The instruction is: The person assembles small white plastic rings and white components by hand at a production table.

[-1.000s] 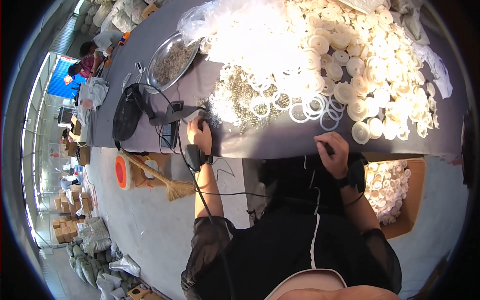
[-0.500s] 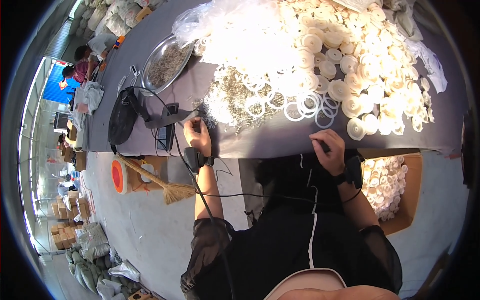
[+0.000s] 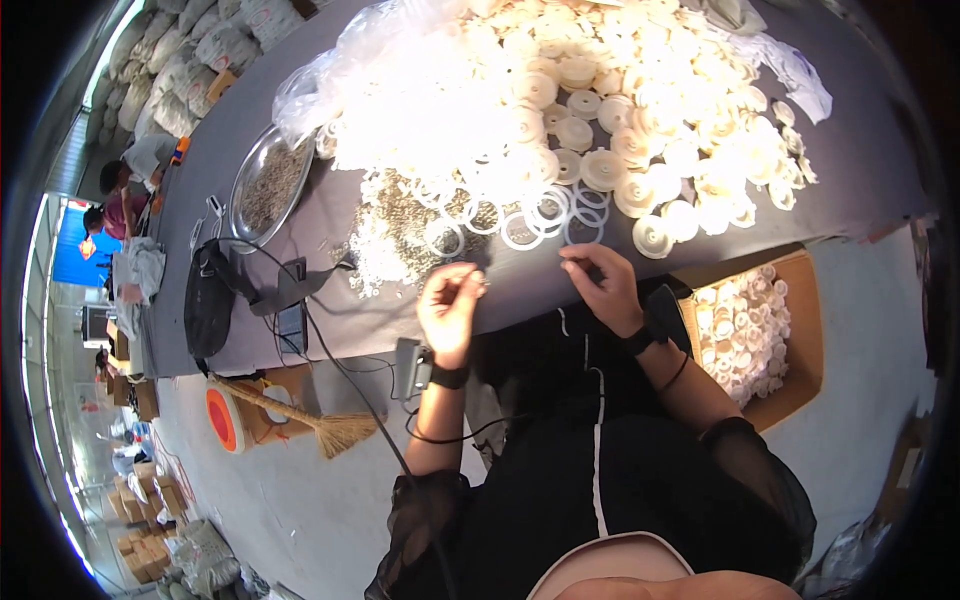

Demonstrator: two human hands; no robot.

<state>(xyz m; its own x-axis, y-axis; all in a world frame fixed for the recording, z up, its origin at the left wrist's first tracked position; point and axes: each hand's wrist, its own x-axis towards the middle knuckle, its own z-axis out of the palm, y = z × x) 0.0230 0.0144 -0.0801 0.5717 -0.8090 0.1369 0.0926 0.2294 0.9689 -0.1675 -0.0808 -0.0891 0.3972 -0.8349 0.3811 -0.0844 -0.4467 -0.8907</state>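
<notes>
My left hand is over the table's near edge, thumb and forefinger pinched around a tiny pale piece too small to name. My right hand is to its right, fingertips also pressed together; what they hold, if anything, cannot be made out. Several white rings lie overlapping just beyond both hands. Left of them spreads a heap of small metal parts, with tiny clear pieces along its near side. Behind the rings is a large pile of cream plastic discs, partly washed out by sunlight.
A metal tray of small brown parts stands left, near a black pouch with strap and cables. Below the table are a cardboard box of discs on the right, and a broom and orange-rimmed bucket on the left. Two people work far left.
My left hand has moved right, away from the black strap's end, and is now closer to my right hand with a tiny piece pinched. The whole view has shifted and turned slightly.
</notes>
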